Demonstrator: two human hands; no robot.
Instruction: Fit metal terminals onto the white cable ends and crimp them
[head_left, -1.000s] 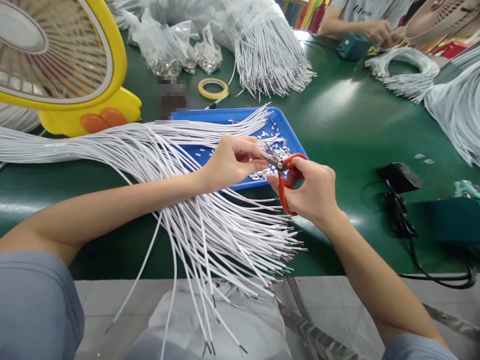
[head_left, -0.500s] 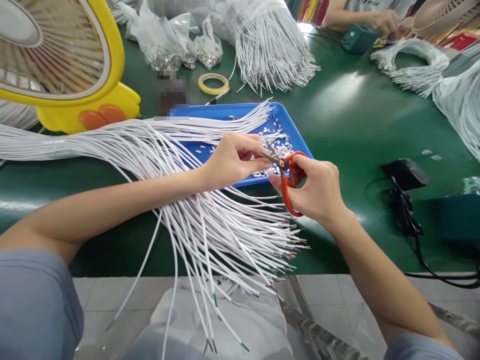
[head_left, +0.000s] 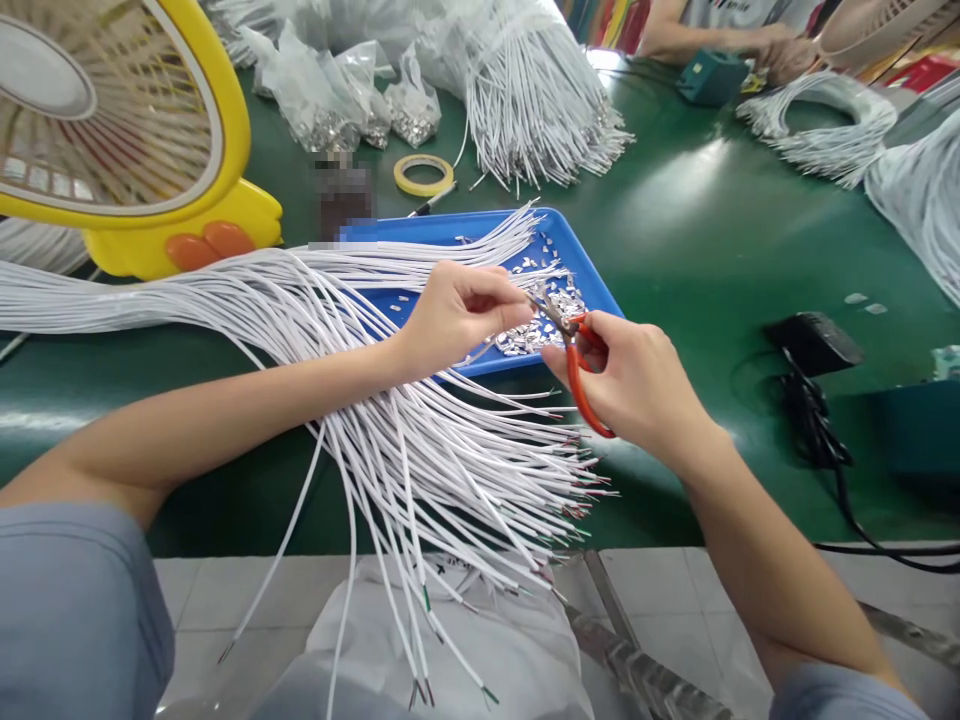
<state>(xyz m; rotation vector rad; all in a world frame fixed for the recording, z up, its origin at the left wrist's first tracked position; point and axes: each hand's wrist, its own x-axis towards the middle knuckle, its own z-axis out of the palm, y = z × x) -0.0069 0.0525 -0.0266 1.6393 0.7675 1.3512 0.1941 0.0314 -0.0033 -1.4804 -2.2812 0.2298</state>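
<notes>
Over the blue tray (head_left: 592,275), my left hand (head_left: 457,320) pinches a white cable (head_left: 484,350) close to its end, which the fingers mostly hide. My right hand (head_left: 634,385) is closed round red-handled scissors (head_left: 583,395). Their blades point up and left, with the tips at the left fingertips. Small silvery pieces (head_left: 525,338) lie scattered in the tray below. A bundle of white cables (head_left: 450,450) runs under my left forearm, its stripped ends fanning over the table's near edge. More white cables (head_left: 420,262) reach across the tray.
A yellow fan (head_left: 240,110) stands at the left. Behind the tray are a roll of yellow tape (head_left: 424,175), bags of metal parts (head_left: 412,110) and a cable bundle (head_left: 540,110). A black adapter (head_left: 814,345) lies at right. A co-worker's hands (head_left: 784,55) are at the far right.
The scissors' handles have come closer together. Both hands have shifted slightly, and a length of cable now shows beneath my left hand.
</notes>
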